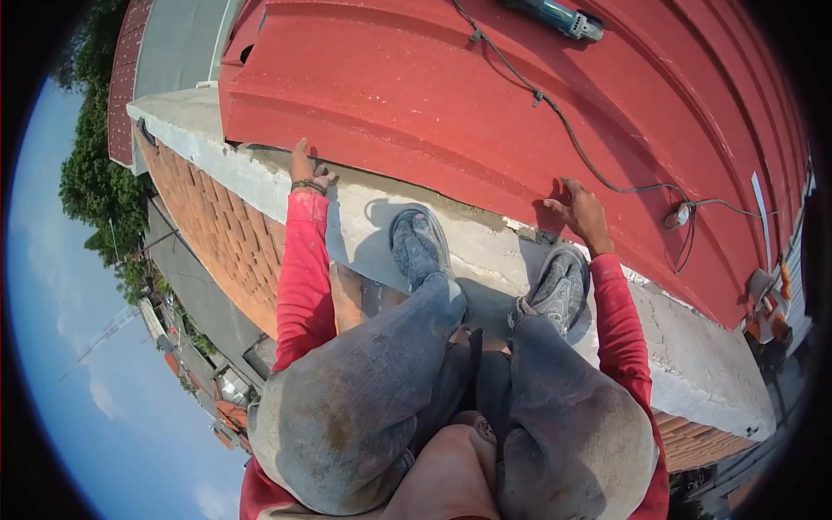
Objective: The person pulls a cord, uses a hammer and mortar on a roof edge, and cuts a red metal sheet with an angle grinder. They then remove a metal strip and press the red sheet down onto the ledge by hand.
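Note:
A red metal roofing sheet point(381, 104) with raised ribs lies along a concrete ledge point(373, 204). My left hand point(310, 169) is at the sheet's lower edge, one finger stretched up against it and the others spread over the gap beneath. Farther right, my right hand point(582, 212) rests at the same edge with its fingers apart, the fingertips over the red surface. Neither hand holds anything. Both my shoes, the left shoe point(419, 238) and the right shoe point(559, 286), stand on the ledge between my arms.
A blue angle grinder point(559, 17) lies on the roof at the top. A dark power cable point(563, 121) runs down to a joint point(680, 215) at right. Beyond it are a pale metal strip point(761, 217) and several tools point(770, 321). Orange tiles point(217, 225) slope below the ledge.

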### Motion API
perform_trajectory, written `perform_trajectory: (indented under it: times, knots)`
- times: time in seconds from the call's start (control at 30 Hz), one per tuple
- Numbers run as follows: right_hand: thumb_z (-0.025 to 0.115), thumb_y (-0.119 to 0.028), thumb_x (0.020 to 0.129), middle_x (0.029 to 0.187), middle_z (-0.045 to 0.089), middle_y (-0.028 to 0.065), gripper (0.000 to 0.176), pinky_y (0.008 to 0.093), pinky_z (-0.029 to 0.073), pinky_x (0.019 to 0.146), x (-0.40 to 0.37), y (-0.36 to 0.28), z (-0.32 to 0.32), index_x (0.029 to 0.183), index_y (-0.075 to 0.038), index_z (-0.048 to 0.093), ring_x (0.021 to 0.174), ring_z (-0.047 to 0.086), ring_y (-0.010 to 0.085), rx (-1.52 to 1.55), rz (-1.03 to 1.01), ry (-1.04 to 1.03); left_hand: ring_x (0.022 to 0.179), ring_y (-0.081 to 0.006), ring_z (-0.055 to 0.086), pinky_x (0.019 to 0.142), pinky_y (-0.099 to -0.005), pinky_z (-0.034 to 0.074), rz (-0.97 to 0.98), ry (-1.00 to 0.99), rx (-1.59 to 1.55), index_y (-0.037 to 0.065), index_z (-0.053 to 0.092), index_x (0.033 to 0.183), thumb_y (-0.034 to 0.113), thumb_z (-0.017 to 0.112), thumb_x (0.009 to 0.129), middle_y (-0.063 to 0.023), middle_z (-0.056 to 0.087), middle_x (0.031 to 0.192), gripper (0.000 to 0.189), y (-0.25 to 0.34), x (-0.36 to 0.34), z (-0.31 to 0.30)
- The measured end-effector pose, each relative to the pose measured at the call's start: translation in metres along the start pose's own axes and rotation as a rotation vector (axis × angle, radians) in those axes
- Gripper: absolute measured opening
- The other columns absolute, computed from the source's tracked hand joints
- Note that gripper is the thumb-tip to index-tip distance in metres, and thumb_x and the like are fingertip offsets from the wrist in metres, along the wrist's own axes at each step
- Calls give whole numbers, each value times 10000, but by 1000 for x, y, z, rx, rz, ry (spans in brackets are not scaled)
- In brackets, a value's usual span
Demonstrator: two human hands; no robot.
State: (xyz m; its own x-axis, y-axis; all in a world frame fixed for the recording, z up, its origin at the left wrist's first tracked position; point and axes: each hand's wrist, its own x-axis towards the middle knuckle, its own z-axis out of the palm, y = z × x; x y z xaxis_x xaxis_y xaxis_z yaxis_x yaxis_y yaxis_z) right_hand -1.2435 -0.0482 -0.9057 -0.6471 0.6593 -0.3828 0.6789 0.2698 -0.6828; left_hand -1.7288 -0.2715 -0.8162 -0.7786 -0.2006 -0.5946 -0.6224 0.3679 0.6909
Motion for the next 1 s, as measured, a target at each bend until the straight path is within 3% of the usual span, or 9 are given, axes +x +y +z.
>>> perform_trajectory:
  times: [0.2,0.33,0.4,0.47,0.6,0.73,0.83,0.93,1.0]
  knots:
    - [722,-526,784,945,695,203,636,458,520,751,22,-10,14,1167,-28,623,891,675,380,-206,-29,-180,1139,-220,517,1077,-540,270,-160,-135,-208,71,391,1376,380,662,823,-55,539,1169,689,6,-28,4]
    - [740,-453,799,912,702,216,534,423,522,718,41,-4,4,1072,1,665,863,692,349,-185,-7,-237,1188,-236,474,1070,-461,303,79,-264,-252,33,417,1308,389,676,815,-87,512,1212,661,32,-83,4]
    - [755,-409,808,893,717,182,494,377,518,706,53,4,-7,1056,9,670,832,698,263,-22,-2,-340,1208,-275,438,1074,-467,302,203,-317,-235,13,378,1341,391,682,811,-138,437,1266,718,52,-128,7]
    - [759,-386,815,876,717,154,470,353,513,699,65,3,-14,1047,14,671,817,684,221,-1,-5,-455,1317,-335,364,1087,-454,309,310,-417,-222,3,418,1383,420,728,759,-185,358,1419,812,58,-139,7]
    - [767,-336,830,820,705,95,408,298,501,678,81,2,-11,1005,21,675,761,647,145,22,1,-600,1363,-351,285,1115,-465,260,379,-533,-212,-14,314,1419,422,726,761,-214,275,1462,890,67,-128,11]
    - [758,-332,841,792,705,127,397,307,504,653,89,22,11,971,26,648,734,663,168,-49,-56,-623,1408,-367,205,1144,-475,210,360,-485,-217,-30,209,1455,425,724,763,-243,192,1506,975,56,-92,-2]
    - [764,-302,820,710,654,171,387,362,491,625,85,19,30,933,29,597,669,655,247,-193,-131,-504,1442,-379,146,1166,-483,173,349,-226,-218,-43,131,1482,427,723,765,-265,130,1538,1042,19,-50,-12]
    - [740,-324,857,724,687,179,378,350,506,609,73,26,27,958,1,574,673,681,212,-295,-101,-457,1476,-391,86,1187,-491,136,571,106,263,-55,52,1509,429,722,766,-287,68,1570,1111,-32,-19,6]
    - [751,-325,844,715,682,177,377,353,504,608,71,23,29,960,-15,573,680,681,213,-221,-127,-416,1442,-410,175,1158,-557,143,954,278,1185,-36,161,1495,540,719,777,-271,160,1544,1076,-51,-26,18]
